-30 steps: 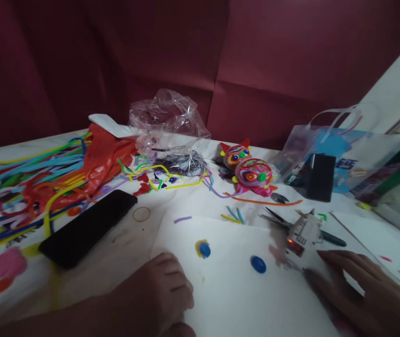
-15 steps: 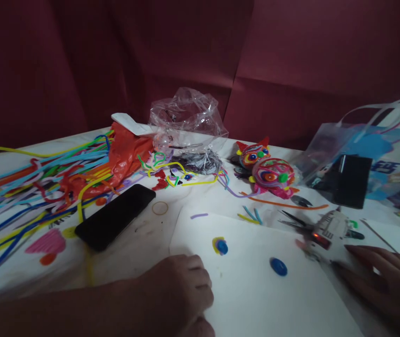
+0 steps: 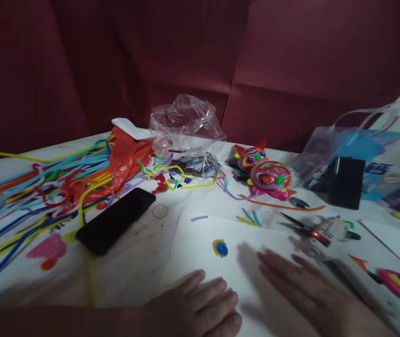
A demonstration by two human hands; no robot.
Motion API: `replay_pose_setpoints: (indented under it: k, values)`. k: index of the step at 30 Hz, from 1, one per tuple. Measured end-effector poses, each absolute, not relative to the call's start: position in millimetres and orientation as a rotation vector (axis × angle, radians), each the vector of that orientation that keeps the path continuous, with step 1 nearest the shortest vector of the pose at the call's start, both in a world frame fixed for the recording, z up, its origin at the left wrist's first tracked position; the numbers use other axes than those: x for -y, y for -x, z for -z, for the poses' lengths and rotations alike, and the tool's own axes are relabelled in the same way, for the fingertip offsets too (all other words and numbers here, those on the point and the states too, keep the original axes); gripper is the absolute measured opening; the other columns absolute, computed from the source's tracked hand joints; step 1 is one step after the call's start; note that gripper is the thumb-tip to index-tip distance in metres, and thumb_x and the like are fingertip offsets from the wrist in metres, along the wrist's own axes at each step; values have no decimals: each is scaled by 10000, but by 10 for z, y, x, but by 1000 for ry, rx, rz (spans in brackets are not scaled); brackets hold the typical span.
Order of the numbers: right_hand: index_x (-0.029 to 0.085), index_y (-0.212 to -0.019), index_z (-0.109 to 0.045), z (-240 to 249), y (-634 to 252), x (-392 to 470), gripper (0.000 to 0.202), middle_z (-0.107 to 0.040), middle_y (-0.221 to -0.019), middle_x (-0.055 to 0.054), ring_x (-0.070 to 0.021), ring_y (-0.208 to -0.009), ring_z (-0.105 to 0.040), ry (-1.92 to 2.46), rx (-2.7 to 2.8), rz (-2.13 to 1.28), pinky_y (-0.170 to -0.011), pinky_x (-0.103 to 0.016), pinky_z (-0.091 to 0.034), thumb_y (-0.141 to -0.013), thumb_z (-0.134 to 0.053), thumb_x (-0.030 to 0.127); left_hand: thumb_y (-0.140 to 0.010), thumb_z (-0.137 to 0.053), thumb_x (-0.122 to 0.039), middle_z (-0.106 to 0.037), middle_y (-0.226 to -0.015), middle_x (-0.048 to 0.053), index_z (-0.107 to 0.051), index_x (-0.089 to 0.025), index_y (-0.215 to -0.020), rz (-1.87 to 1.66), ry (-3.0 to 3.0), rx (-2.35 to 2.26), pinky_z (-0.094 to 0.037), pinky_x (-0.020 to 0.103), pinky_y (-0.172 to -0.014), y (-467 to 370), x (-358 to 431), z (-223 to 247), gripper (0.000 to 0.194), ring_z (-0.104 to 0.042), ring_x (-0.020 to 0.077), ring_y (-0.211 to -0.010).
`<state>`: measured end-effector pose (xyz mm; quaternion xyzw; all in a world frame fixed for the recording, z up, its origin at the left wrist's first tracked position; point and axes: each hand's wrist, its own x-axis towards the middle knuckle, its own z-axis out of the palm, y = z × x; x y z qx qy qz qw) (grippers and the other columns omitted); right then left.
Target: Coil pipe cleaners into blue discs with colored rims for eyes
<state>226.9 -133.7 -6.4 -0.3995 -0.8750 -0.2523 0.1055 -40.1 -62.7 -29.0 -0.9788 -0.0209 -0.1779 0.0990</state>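
Note:
My left hand [image 3: 205,306] rests on the white sheet of paper [image 3: 200,238] at the bottom middle, its fingers stretched out and holding nothing. Over the right part of the sheet is my right hand [image 3: 305,285], slightly blurred, with fingers extended and a shadow beside it. Whether it presses on anything cannot be made out; the spot where a blue disc lay is hidden beneath it. Between and beyond the hands sits a small blue and yellow round piece [image 3: 221,248]. Short cut stems [image 3: 251,218] and a purple stem piece [image 3: 199,218] lie along the sheet's far edge.
A glue gun [image 3: 329,229] with a red light and scissors [image 3: 293,223] lie at right. Behind are colourful cat-like figures [image 3: 272,178] and a clear plastic bag [image 3: 188,121]. A phone [image 3: 115,220] and many pipe cleaners [image 3: 45,178] lie left; a dark device [image 3: 347,182] stands far right.
My right hand has moved left from beside the glue gun onto the paper, covering where the blue disc was. My left hand has uncurled and shifted slightly right. A pink-rimmed oval piece now shows at right.

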Motion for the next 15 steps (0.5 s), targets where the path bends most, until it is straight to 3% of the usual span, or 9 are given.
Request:
replay_pose_setpoints:
  k: [4,7,12,14,15]
  values:
    - [41,-1193,-483,229,-1765,1177,388,-415,-1269,-157,-246,-1162,-402,1011,2724,828,-796,-352,-524,-857,-330,158,-935,-338,-298,-596,-1145,-2,-507,-178,-1110,620,2883,83,-381,302,-913,361,598,398,271,-515,163,-1071]
    - [23,-1160,-490,400,-1699,1159,417,-442,-1238,-171,-255,-1114,-449,949,2724,948,-746,-365,-537,-827,-240,35,-919,-387,-294,-646,-958,-12,-534,-165,-992,753,2955,158,-410,257,-852,311,595,468,209,-565,133,-935]
    - [10,-1196,-477,432,-1758,1126,398,-400,-1259,-203,-289,-1138,-413,933,2779,813,-757,-414,-516,-900,-232,113,-892,-442,-237,-615,-813,3,-526,-152,-801,653,3298,187,-436,183,-718,377,570,289,150,-560,98,-779]
    - [41,-1224,-478,388,-1749,1138,378,-393,-1271,-181,-291,-1142,-408,966,2757,584,-775,-429,-510,-934,-286,188,-872,-469,-343,-597,-887,44,-520,-140,-879,654,3339,492,-455,207,-675,424,549,141,209,-548,129,-799]
    - [97,-1236,-491,358,-1733,1170,359,-427,-1257,-145,-281,-1125,-431,985,2724,387,-783,-425,-514,-940,-336,228,-845,-481,-440,-581,-952,75,-500,-123,-969,631,3368,652,-469,235,-694,441,540,73,341,-545,149,-829]
